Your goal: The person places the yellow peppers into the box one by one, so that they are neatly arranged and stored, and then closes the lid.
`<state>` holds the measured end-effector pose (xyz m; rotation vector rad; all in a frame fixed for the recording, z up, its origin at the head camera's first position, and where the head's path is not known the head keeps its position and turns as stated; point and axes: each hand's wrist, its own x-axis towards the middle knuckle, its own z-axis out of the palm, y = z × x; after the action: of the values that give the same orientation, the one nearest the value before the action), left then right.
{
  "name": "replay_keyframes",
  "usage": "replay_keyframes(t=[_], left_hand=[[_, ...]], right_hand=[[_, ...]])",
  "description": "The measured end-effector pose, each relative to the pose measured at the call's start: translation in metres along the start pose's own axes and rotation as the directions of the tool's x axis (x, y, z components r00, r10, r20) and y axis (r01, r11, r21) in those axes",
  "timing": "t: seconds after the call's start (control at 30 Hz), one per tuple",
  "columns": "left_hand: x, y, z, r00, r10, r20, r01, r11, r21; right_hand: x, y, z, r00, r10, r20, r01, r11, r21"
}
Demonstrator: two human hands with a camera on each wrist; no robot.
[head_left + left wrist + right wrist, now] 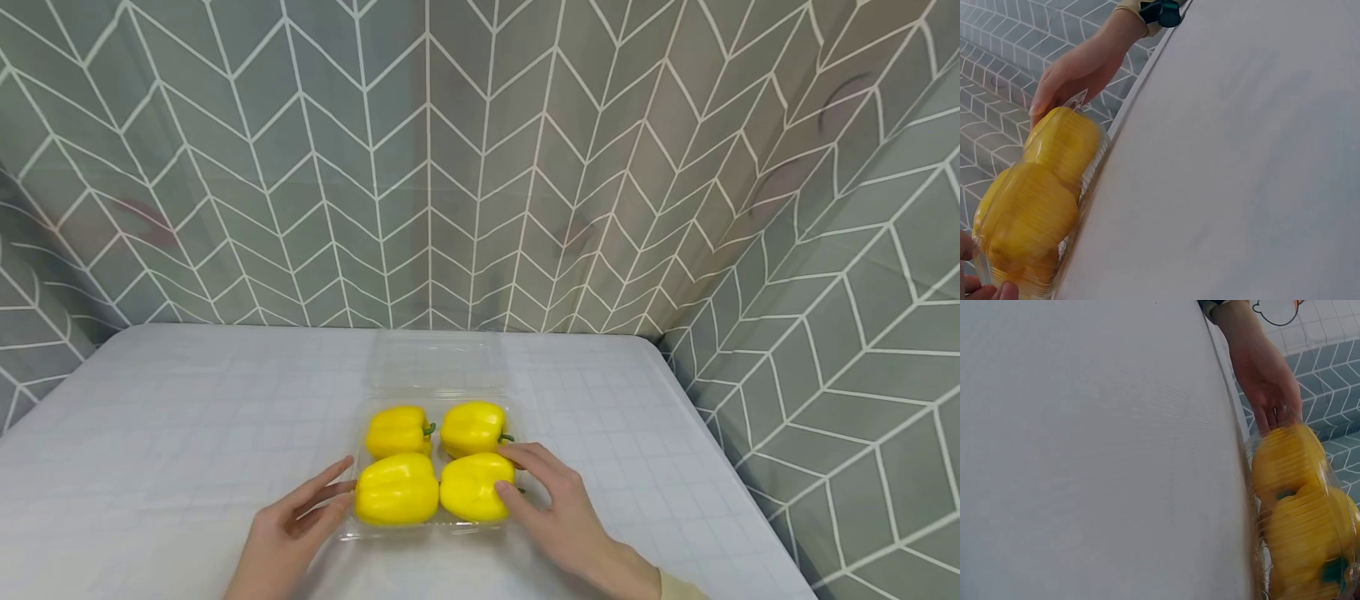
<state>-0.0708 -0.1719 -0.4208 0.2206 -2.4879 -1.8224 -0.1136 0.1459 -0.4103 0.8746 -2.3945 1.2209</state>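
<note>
Four-sided and clear, the plastic clamshell box point(420, 529) lies with its lid point(438, 362) folded back. Several yellow bell peppers sit in it in two rows; their green stems point right. My right hand point(562, 517) holds the front right bell pepper point(472, 487), thumb on its stem end and forefinger at its back edge, beside the back right bell pepper point(471, 427). Beside the front left bell pepper point(395, 490), my left hand point(288, 529) touches the box's left side with loosely bent fingers. The back left bell pepper point(395, 431) is untouched. Both wrist views show the box side-on.
A white cloth with a faint grid covers the table point(187, 417). Grey curtains point(450, 167) with a white chevron pattern hang behind it and at both sides. The lid reaches nearly to the table's back edge.
</note>
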Motion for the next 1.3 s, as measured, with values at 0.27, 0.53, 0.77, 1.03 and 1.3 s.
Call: replay_keyframes(t=[0.27, 0.53, 0.77, 1.03, 1.3], left_hand=[[0.003, 0.006, 0.005, 0.998, 0.049, -0.038, -0.048, 0.998, 0.033], [0.033, 0.004, 0.006, 0.99, 0.126, -0.063, -0.12, 0.989, 0.09], [0.061, 0.003, 0.014, 0.992, 0.099, -0.075, -0.099, 0.995, -0.004], [0.082, 0.004, 0.024, 0.994, 0.043, -0.102, -0.054, 0.992, -0.11], [0.093, 0.007, 0.025, 0.999, -0.012, -0.034, 0.001, 0.954, -0.299]], right_hand=[[0.002, 0.003, -0.01, 0.994, 0.014, -0.106, -0.014, 1.0, -0.002], [0.019, 0.024, -0.011, 0.966, 0.153, -0.211, -0.151, 0.988, 0.025], [0.038, 0.043, -0.004, 0.908, 0.351, -0.227, -0.327, 0.935, 0.139], [0.054, 0.054, 0.007, 0.839, 0.496, -0.223, -0.439, 0.86, 0.262], [0.057, 0.061, 0.014, 0.798, 0.59, -0.123, -0.482, 0.748, 0.456]])
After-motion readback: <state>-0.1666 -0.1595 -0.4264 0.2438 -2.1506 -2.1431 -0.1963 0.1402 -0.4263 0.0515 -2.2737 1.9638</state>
